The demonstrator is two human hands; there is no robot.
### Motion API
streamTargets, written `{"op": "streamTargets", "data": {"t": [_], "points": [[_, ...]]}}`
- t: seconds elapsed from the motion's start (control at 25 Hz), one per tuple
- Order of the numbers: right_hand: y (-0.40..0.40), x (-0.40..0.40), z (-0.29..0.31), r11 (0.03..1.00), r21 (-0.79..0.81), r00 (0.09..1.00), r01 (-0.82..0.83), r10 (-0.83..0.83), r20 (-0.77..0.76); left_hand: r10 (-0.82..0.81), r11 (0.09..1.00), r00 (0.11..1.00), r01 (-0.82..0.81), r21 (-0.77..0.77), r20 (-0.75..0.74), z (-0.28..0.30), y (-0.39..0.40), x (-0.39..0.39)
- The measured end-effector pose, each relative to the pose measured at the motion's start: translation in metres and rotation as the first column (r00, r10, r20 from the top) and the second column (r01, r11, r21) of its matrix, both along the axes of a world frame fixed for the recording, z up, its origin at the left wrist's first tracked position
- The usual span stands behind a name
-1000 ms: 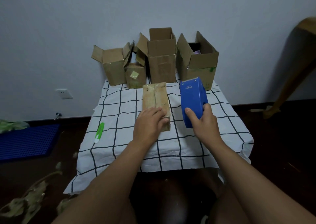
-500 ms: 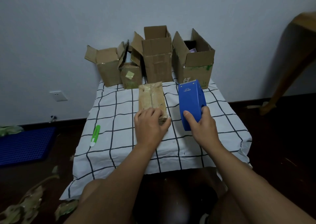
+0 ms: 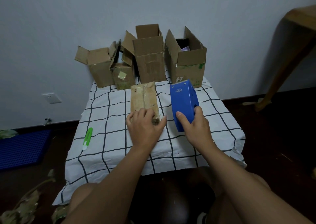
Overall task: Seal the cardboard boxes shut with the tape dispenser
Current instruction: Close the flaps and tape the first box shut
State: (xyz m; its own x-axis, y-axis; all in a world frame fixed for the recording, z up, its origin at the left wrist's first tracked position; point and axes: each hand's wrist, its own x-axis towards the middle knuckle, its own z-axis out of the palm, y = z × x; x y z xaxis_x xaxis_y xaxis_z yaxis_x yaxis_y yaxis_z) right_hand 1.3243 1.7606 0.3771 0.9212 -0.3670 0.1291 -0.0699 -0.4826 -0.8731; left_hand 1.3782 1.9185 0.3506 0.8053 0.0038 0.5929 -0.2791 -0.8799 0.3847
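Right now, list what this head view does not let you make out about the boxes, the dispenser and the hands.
- Near end of the flat box: covered by the left hand.
- Tape roll inside the blue dispenser: hidden by its casing and the right hand.
- Contents of the open boxes: walls and flaps block them.
- Green cutter: blade too small to see.

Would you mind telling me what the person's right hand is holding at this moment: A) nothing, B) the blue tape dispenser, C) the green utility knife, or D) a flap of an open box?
B: the right hand grips the blue tape dispenser, thumb on its near face, while the green utility knife lies untouched on the cloth.
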Motion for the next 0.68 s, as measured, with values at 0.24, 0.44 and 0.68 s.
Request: {"op": "streamTargets", "data": {"t": [0.24,0.44,0.68], "points": [[0.0,-0.001,0.0,1.0,0.011,1.0,-0.003,0.003,0.018,0.041,0.999,0.999,-0.041,-0.004,0.016,0.002,-0.006,-0.002],[0.001,-0.002,0.001,1.0,-0.004,1.0,-0.002,0.002,0.02,-0.015,0.999,1.0,0.015,0.037,-0.011,0.003,-0.001,-0.007],[0.019,0.004,0.02,0.998,-0.044,0.993,-0.046,0.051,0.103,-0.246,0.966,0.946,0.257,0.026,-0.213,0.016,0.03,-0.005]]}}
